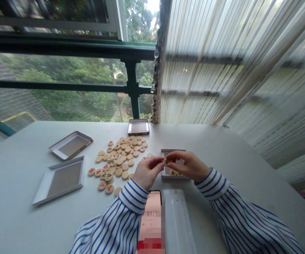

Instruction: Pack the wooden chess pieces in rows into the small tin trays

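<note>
My left hand (pixel 147 171) and my right hand (pixel 188 164) meet over a small open box (pixel 165 152) on the white table (pixel 22 211). Between their fingertips both pinch one round wooden game piece (pixel 165 161). Two or three similar pieces lie inside the box under my right hand. A loose heap of round wooden pieces (pixel 120 158), marked in red or black, spreads over the table to the left of my hands. Both sleeves are blue-and-white striped.
Two shallow trays lie at the left: one near (pixel 59 180), one farther back (pixel 70 144). A third small tray (pixel 138 127) sits by the window. A phone (pixel 152 215) and a long white case (pixel 177 222) lie between my forearms. A curtain hangs at right.
</note>
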Available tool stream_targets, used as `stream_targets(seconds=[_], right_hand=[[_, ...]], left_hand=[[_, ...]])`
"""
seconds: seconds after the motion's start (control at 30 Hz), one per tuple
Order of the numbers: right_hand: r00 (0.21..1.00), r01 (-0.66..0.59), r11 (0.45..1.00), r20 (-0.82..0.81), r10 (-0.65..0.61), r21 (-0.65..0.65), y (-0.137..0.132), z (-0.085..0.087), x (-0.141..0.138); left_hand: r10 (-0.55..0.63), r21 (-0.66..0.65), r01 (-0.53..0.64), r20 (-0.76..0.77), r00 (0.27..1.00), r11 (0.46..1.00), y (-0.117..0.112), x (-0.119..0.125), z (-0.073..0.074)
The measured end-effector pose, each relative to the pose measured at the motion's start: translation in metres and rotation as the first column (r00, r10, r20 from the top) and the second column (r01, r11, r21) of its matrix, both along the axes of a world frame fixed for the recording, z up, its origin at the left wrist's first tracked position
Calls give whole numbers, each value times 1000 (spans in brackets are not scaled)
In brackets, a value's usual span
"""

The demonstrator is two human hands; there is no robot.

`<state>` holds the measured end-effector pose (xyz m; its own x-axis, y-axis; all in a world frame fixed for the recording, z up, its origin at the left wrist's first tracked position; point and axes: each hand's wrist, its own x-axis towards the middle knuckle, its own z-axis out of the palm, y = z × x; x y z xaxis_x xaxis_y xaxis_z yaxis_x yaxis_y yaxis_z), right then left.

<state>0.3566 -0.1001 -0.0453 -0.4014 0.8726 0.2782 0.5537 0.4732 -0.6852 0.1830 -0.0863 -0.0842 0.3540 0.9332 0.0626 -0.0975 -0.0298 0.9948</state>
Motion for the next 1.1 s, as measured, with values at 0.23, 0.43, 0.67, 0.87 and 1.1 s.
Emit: stream_targets(seconds=[0.23,0.43,0.67,0.87,1.1], right_hand=[[999,18,999,36,-17,-35,6,0,-3],[999,8,999,34,-6,-45,8,0,-2],[994,-49,998,95,51,-27,7,4,2],[988,-91,996,125,87,26,8,3,3],[976,-96,995,197,91,19,9,4,8]], left_hand=[[20,16,-20,-6,1000,1000,0,1,-3],[32,4,-32,-52,998,999,-1,0,2],[41,-15,-42,-64,997,999,1,-1,2],[60,-50,-64,-84,995,997,0,-1,2],[92,35,-87,-186,978,996,4,-5,3]])
